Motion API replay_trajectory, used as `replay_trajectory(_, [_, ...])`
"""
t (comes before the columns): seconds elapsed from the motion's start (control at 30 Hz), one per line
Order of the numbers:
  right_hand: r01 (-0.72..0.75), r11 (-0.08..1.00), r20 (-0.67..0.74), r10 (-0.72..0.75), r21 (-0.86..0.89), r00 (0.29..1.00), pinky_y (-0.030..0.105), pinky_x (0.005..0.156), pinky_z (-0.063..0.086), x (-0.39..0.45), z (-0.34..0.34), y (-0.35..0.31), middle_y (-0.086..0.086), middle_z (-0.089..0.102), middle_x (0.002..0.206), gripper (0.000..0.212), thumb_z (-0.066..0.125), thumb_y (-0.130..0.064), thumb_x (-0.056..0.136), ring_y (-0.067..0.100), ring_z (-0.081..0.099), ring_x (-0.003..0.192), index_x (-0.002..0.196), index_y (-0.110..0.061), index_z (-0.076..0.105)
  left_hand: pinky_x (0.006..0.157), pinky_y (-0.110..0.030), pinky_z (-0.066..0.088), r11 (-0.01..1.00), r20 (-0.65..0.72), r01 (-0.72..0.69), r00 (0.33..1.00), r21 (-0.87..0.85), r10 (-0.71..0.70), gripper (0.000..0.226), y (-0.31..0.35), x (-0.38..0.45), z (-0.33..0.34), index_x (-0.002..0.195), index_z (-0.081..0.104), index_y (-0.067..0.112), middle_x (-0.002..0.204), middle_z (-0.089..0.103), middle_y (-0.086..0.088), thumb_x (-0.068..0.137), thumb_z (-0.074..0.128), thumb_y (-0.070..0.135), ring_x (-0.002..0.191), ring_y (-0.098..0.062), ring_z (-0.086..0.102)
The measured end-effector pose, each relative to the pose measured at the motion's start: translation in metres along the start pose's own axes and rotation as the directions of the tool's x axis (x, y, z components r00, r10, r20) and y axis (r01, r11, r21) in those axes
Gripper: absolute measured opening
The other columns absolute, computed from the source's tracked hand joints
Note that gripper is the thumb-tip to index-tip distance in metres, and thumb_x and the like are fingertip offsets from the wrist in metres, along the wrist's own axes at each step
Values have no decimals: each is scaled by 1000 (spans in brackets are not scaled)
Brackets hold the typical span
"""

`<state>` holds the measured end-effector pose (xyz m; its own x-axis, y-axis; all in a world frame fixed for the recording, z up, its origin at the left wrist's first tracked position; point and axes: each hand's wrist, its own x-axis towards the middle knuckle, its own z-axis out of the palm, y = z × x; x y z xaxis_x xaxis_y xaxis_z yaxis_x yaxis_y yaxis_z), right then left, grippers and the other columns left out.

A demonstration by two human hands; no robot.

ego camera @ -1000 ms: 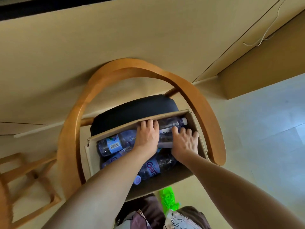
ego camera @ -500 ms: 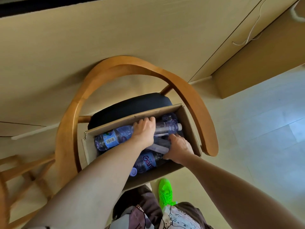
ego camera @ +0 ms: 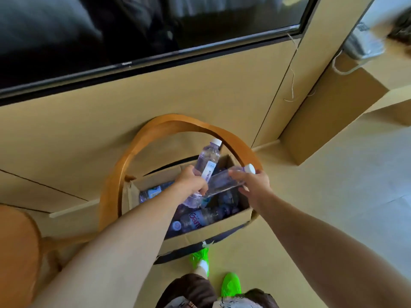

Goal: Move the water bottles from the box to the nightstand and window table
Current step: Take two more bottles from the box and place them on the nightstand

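Observation:
A cardboard box [ego camera: 200, 235] sits on the dark seat of a wooden armchair. Several clear, purple-tinted water bottles [ego camera: 198, 217] lie inside it. My left hand [ego camera: 191, 182] is shut on one water bottle [ego camera: 208, 161], held above the box with its white cap pointing up and away. My right hand [ego camera: 253, 185] is shut on a second water bottle [ego camera: 226, 181], held nearly level over the box with its white cap to the right. The two lifted bottles cross each other between my hands.
The chair's curved wooden armrest [ego camera: 178, 123] arches around the box. A wood-panel wall with a black television [ego camera: 133, 30] stands behind. A wooden cabinet [ego camera: 338, 103] with a telephone [ego camera: 362, 43] is at the right. Another wooden seat [ego camera: 17, 252] is at the left. My green shoes [ego camera: 231, 283] are below.
Both hands have closed on bottles and lifted them out of the box. My head has risen, bringing the television and the cabinet into view.

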<state>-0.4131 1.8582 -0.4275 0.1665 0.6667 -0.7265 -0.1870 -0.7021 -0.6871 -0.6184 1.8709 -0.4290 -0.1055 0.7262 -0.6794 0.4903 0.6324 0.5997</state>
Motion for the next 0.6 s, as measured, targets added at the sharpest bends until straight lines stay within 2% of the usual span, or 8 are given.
replay_trajectory(0.07, [-3, 981, 46, -6, 195, 999, 48, 98, 53, -20, -15, -16, 7, 72, 114, 71, 95, -22, 64, 27, 68, 108, 126, -16, 60, 69, -36, 58, 990, 35, -8, 999, -143, 13, 50, 20, -24, 0, 102, 55, 21, 102, 68, -8, 66, 71, -10, 93, -25, 65])
replay_trajectory(0.13, [14, 934, 73, -43, 358, 996, 51, 96, 54, -40, -28, -31, 13, 75, 116, 59, 88, -27, 75, 31, 69, 115, 128, -14, 65, 82, -47, 62, 961, 88, -36, 994, -273, 62, 54, 41, -46, -2, 111, 60, 18, 98, 70, -14, 70, 67, -16, 90, -30, 68])
replay_trajectory(0.2, [24, 852, 75, -75, 522, 994, 57, 101, 51, -54, -39, -46, 22, 69, 128, 59, 80, -33, 84, 36, 65, 123, 136, -13, 61, 78, -47, 64, 924, 146, -76, 979, -376, 140, 55, 63, -65, -5, 117, 63, 14, 92, 72, -15, 72, 72, -15, 82, -30, 70])
replay_trajectory(0.27, [21, 776, 64, -79, 631, 995, 53, 95, 54, -68, -50, -61, 20, 70, 117, 49, 74, -39, 89, 34, 70, 106, 128, -11, 61, 63, -36, 60, 876, 197, -99, 957, -471, 215, 48, 88, -84, -6, 112, 64, 12, 80, 72, -10, 71, 87, 0, 68, -24, 68])
replay_trajectory(0.37, [-26, 646, 149, -137, 763, 979, 35, 70, 48, -84, -64, -79, 3, 55, 71, 33, 59, -47, 94, 19, 56, 61, 83, -17, 54, 60, -34, 53, 831, 232, -114, 932, -544, 279, 51, 132, -101, -2, 94, 64, 10, 75, 66, -11, 60, 91, 37, 61, -25, 62])
replay_trajectory(0.43, [-10, 611, 170, -205, 791, 964, 33, 64, 39, -93, -73, -89, 0, 44, 60, 41, 52, -52, 95, 17, 47, 52, 71, -19, 43, 65, -36, 54, 842, 231, -170, 917, -513, 326, 46, 161, -105, 3, 92, 66, 8, 77, 67, -14, 65, 92, 35, 61, -26, 62])
replay_trajectory(0.53, [123, 673, 125, -308, 730, 943, 34, 64, 43, -106, -89, -107, 2, 48, 61, 54, 53, -64, 95, 17, 51, 54, 72, -16, 48, 73, -39, 57, 863, 262, -287, 871, -416, 416, 41, 201, -105, 14, 101, 67, 6, 81, 70, -15, 71, 91, 20, 65, -26, 65])
replay_trajectory(0.6, [217, 715, 74, -352, 665, 933, 34, 61, 45, -117, -101, -120, 2, 49, 62, 49, 61, -61, 92, 17, 51, 54, 75, -17, 50, 69, -37, 58, 852, 293, -344, 831, -395, 472, 40, 225, -107, 27, 106, 65, 8, 77, 70, -13, 74, 87, 15, 63, -25, 66])
